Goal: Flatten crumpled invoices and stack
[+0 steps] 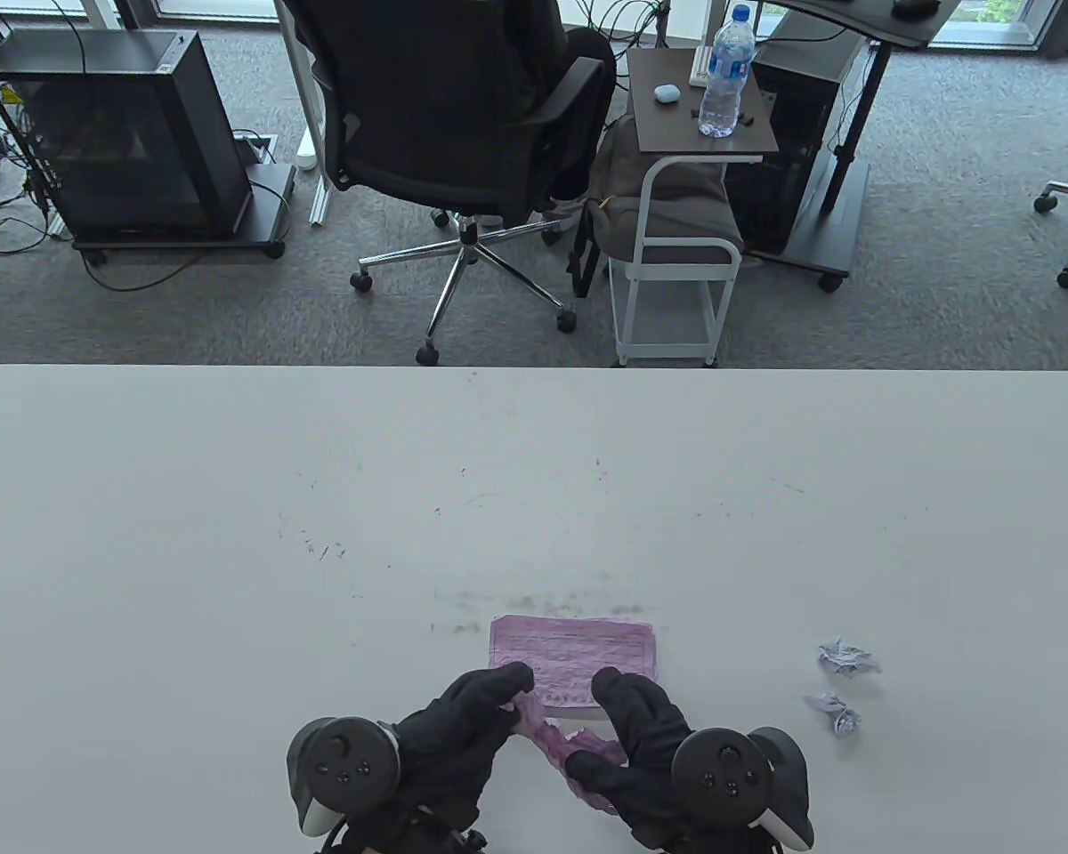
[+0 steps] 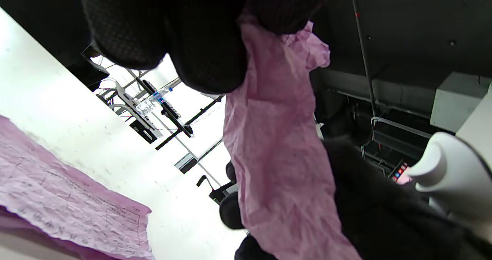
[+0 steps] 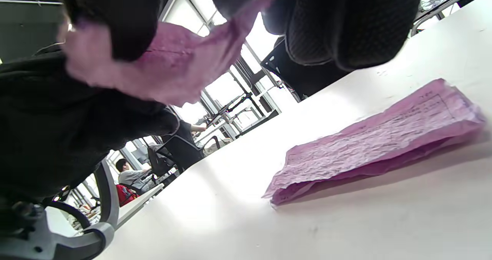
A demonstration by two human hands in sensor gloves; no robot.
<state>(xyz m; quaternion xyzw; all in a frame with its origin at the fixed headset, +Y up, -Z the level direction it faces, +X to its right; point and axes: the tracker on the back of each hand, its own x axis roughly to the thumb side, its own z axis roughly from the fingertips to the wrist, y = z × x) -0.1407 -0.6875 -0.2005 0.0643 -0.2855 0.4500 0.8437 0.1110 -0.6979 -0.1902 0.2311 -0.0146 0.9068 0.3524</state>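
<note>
A crumpled pink invoice [image 1: 570, 745] is held above the table's front edge between both hands. My left hand [image 1: 476, 712] pinches its left end, and the left wrist view shows the paper [image 2: 280, 164] hanging from the fingers. My right hand [image 1: 627, 721] grips its right end; the paper also shows in the right wrist view [image 3: 173, 67]. A stack of flattened pink invoices [image 1: 578, 658] lies on the white table [image 1: 231, 534] just beyond the hands; it shows too in the left wrist view [image 2: 57, 210] and the right wrist view [image 3: 376, 137].
Two crumpled white paper balls [image 1: 845, 658] [image 1: 837, 712] lie to the right of the stack. Beyond the table's far edge stand an office chair [image 1: 463, 133], a small side table with a water bottle [image 1: 725, 76] and a black cabinet [image 1: 116, 133].
</note>
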